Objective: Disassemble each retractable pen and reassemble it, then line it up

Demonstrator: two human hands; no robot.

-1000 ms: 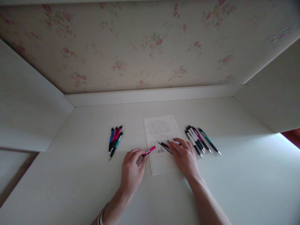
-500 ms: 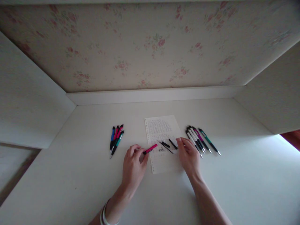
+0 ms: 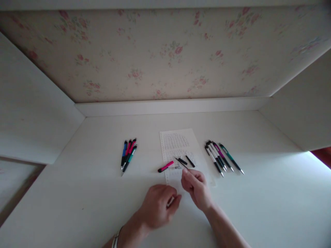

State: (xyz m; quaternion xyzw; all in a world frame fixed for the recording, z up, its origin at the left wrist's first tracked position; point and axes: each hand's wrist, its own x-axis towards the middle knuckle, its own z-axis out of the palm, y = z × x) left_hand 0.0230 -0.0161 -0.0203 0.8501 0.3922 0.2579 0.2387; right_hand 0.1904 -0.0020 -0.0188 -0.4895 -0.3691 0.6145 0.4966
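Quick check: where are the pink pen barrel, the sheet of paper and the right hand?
pink pen barrel (image 3: pixel 166 166), head view, middle of the pink body.
sheet of paper (image 3: pixel 176 141), head view, bare upper part.
right hand (image 3: pixel 198 187), head view, back of the hand.

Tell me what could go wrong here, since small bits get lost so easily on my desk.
The loose black parts and the tiny metal piece lie free on the paper just beyond the right hand; a brush could scatter them. The pink barrel lies half over the paper's edge and could roll. The dim light makes the small pieces hard to see.
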